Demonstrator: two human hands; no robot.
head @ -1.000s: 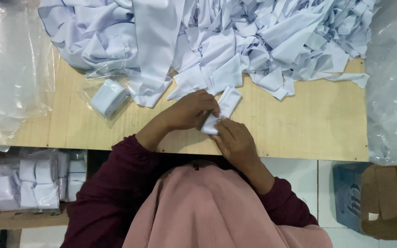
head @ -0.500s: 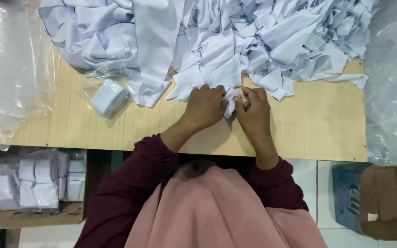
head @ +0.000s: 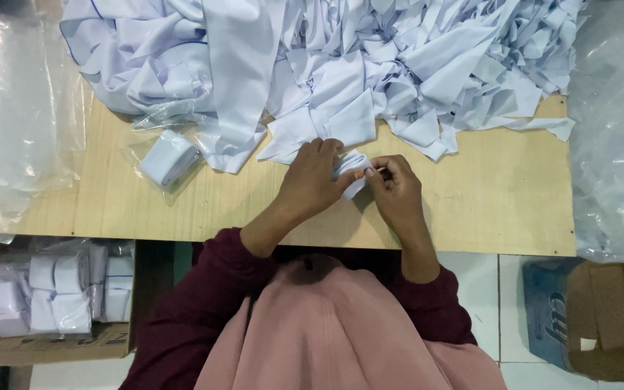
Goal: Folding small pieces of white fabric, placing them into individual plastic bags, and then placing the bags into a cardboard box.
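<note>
Head view: my left hand (head: pixel 312 180) and right hand (head: pixel 397 189) have moved up from the near edge of the tabletop (head: pixel 485 195). Both now pinch a small white cloth piece (head: pixel 352 167) beside the big cloth pile (head: pixel 370 65), folding it.

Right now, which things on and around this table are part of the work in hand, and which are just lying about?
In hand:
- small white cloth piece, pinched between left hand and right hand
- heap of white cloth strips, just beyond the hands

Lying about:
- bagged white roll on the wooden table
- clear plastic sheeting
- box of bagged rolls
- cardboard box
</note>
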